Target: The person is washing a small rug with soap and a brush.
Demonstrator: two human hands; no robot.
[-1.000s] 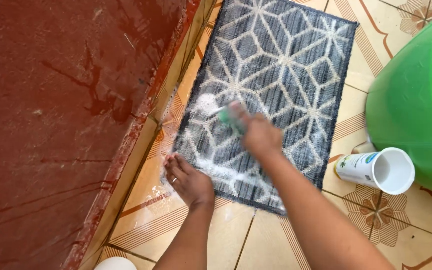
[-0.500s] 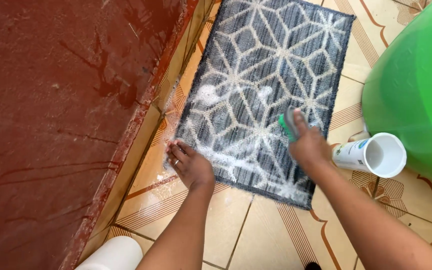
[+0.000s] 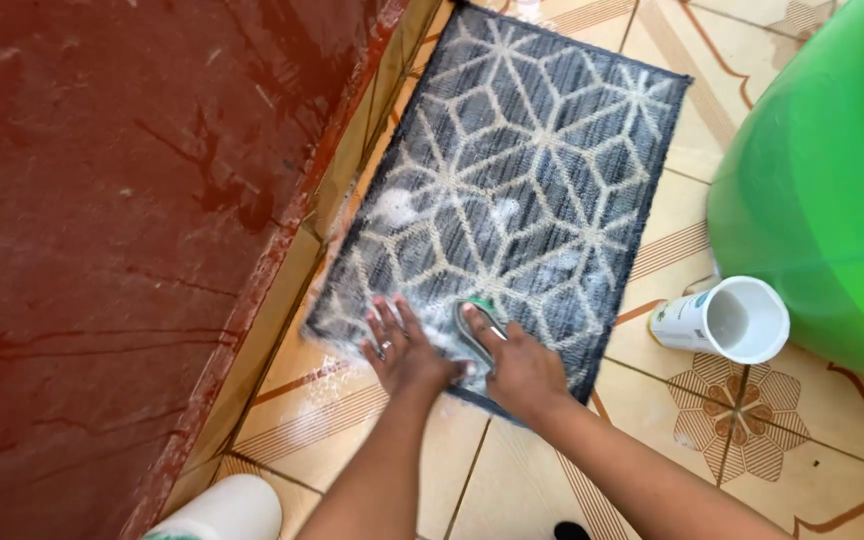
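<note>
A dark blue-grey mat [image 3: 522, 190] with a pale geometric line pattern lies on the tiled floor, with white soap foam on its near half. My right hand [image 3: 520, 368] grips a green scrub brush [image 3: 479, 322] and presses it on the mat's near edge. My left hand [image 3: 404, 348] lies flat, fingers spread, on the near left corner of the mat, touching the right hand. A ring shows on one left finger.
A red raised ledge [image 3: 122, 220] runs along the left side of the mat. A large green tub [image 3: 822, 190] stands at the right, with a white cylindrical container [image 3: 724, 320] lying on its side beside it. A white object [image 3: 220, 512] sits at the bottom left.
My right hand has brought the brush from the mat's right side back to the near edge. My left hand has moved from the floor at the corner onto the mat.
</note>
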